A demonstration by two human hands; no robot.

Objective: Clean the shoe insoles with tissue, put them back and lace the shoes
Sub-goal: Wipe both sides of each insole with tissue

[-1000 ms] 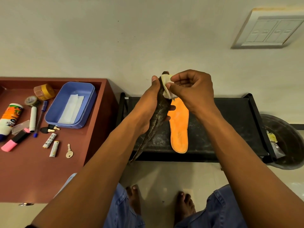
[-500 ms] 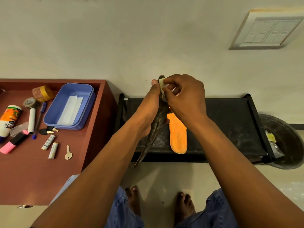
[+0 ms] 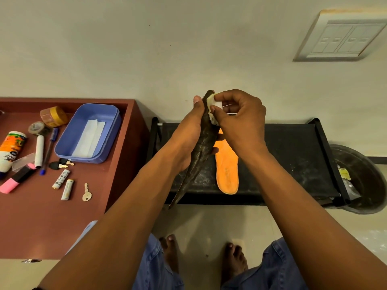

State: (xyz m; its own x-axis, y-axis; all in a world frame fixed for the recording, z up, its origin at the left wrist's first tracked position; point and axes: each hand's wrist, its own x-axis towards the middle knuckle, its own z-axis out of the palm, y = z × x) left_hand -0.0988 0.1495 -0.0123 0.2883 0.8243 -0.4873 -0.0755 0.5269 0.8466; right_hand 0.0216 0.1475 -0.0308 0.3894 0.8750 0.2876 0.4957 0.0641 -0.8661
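The left hand (image 3: 189, 135) is gripping a dark insole (image 3: 202, 143) edge-on and nearly upright, its palm backing the length of it so the thin, floppy piece is staying stiff enough to be rubbed. The right hand (image 3: 238, 120) is pinching a wad of white tissue (image 3: 213, 109) against the insole's upper end, thumb and fingertips curled round the wad, which looks like wiping at the toe or heel tip. Holding the insole in the air, above the black rack (image 3: 293, 147) set against the wall, is probably letting the dirt fall clear rather than smear onto a surface. A second insole (image 3: 227, 170), orange side up, is lying flat on the rack just behind the hands, apart from the held one; whether it is waiting its turn or already done I cannot tell. On the reddish tabletop (image 3: 41, 222) to the left, a blue tray (image 3: 113, 124) is holding a flat sheet of tissue, likely kept within the left hand's reach as a spare. Pens, batteries, a key (image 3: 87, 193) and tape rolls are lying loose near the tray. A dark bin (image 3: 368, 185) is standing at the rack's right end, handy for spent tissue. No shoes or laces are showing, so refitting and lacing appear to be steps not yet begun.
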